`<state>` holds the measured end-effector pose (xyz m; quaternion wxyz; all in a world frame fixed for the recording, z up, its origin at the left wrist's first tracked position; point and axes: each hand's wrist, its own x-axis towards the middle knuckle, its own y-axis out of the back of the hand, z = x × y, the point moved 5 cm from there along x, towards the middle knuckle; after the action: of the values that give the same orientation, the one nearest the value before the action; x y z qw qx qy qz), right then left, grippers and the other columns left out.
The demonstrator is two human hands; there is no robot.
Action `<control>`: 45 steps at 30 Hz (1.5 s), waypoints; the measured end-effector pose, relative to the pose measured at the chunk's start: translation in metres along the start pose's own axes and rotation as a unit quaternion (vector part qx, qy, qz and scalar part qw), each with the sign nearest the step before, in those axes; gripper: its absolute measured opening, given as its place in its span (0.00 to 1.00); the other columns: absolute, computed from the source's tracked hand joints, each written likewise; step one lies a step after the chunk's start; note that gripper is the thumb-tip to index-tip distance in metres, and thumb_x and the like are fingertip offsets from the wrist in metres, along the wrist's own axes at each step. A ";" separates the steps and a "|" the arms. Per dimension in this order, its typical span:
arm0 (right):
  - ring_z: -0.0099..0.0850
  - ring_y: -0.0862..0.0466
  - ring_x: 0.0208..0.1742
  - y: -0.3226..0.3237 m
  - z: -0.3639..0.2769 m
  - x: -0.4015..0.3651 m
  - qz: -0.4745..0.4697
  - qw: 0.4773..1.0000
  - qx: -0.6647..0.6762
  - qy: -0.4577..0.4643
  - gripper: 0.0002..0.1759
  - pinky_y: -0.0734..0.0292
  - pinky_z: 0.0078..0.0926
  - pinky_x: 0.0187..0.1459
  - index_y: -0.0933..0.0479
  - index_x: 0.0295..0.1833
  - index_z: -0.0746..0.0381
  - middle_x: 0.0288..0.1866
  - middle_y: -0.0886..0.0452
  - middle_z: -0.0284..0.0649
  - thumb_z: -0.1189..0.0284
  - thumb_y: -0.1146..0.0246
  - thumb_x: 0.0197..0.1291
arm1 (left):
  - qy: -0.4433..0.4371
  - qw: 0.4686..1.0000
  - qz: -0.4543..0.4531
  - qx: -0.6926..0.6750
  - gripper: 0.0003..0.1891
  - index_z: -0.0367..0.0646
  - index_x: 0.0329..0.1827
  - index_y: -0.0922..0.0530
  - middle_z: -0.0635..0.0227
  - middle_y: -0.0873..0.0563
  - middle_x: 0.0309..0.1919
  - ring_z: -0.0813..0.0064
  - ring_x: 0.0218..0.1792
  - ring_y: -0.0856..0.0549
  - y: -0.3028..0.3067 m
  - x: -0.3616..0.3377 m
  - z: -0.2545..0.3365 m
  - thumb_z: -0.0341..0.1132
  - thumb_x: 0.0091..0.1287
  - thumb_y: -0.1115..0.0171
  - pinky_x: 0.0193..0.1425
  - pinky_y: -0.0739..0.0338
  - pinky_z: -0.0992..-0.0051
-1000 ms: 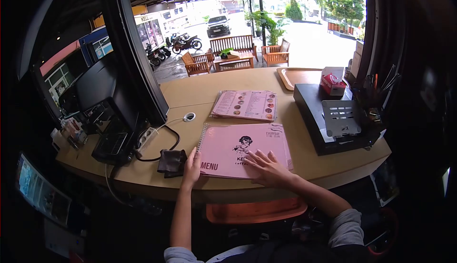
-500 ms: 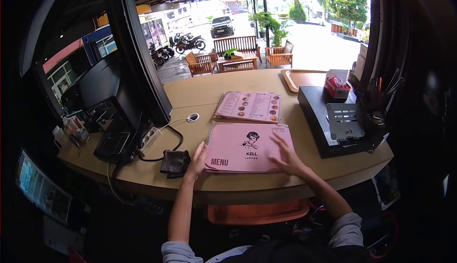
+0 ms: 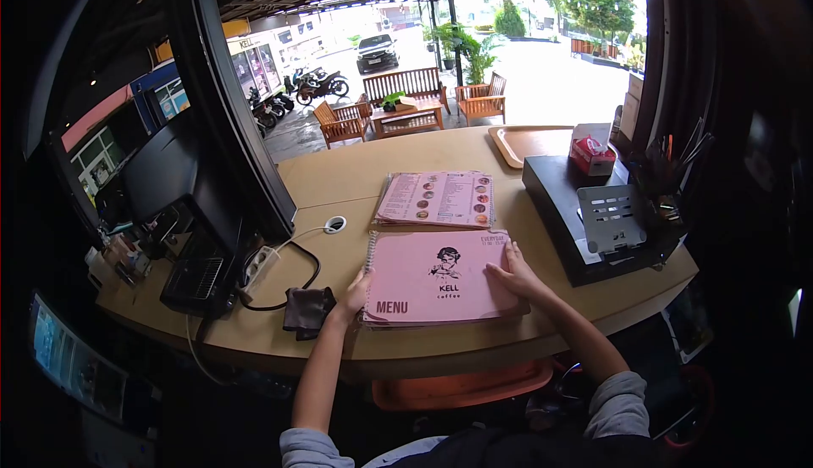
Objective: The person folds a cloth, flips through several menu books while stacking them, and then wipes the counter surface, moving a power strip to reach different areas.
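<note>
Two flat, unclenched hands flank the pink menu (image 3: 440,277) at frame centre on the desk (image 3: 356,171): right hand (image 3: 515,271) has slid to its right edge, left hand (image 3: 356,290) stays at the spiral.

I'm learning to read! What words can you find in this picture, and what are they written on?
"MENU": bottom left of the pink menu cover.
"KELL" above "coffee": middle of that cover.
"EVERYDAY": its top right corner; the numbers beneath are too small to read.
"KELL": the shop sign outside.
The second menu behind it: print too small to read.
</note>
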<state>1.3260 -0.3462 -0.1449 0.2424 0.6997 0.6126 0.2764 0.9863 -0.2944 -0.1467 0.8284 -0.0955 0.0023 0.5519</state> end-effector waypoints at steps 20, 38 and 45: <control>0.36 0.15 0.42 0.012 0.022 0.147 0.038 0.965 0.017 -0.260 0.41 0.21 0.31 0.41 0.19 0.40 0.71 0.40 0.16 0.50 0.42 0.27 0.34 | -0.147 0.675 0.006 0.723 0.35 0.49 0.73 0.45 0.60 0.48 0.74 0.60 0.75 0.52 -0.055 0.035 0.037 0.59 0.69 0.60 0.74 0.63 0.47; 0.36 0.15 0.39 0.083 -0.059 0.060 0.046 0.769 0.629 0.103 0.12 0.12 0.33 0.38 0.31 0.50 0.70 0.41 0.21 0.45 0.80 0.43 0.60 | -0.419 0.825 0.272 0.265 0.29 0.31 0.64 0.40 0.50 0.30 0.56 0.54 0.58 0.28 -0.007 0.052 0.114 0.41 0.66 0.44 0.67 0.39 0.61; 0.36 0.16 0.43 0.075 -0.074 -0.001 0.062 0.755 0.640 0.129 0.19 0.13 0.37 0.40 0.35 0.59 0.66 0.48 0.23 0.45 0.78 0.44 0.63 | -0.254 0.964 0.028 0.076 0.29 0.34 0.68 0.43 0.52 0.31 0.61 0.66 0.63 0.30 -0.031 0.062 0.108 0.45 0.71 0.54 0.66 0.37 0.70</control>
<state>1.3292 -0.3566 -0.0398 -0.3610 0.6857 0.6272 -0.0781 1.0279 -0.2323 -0.0427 0.7909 0.1108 -0.1636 0.5791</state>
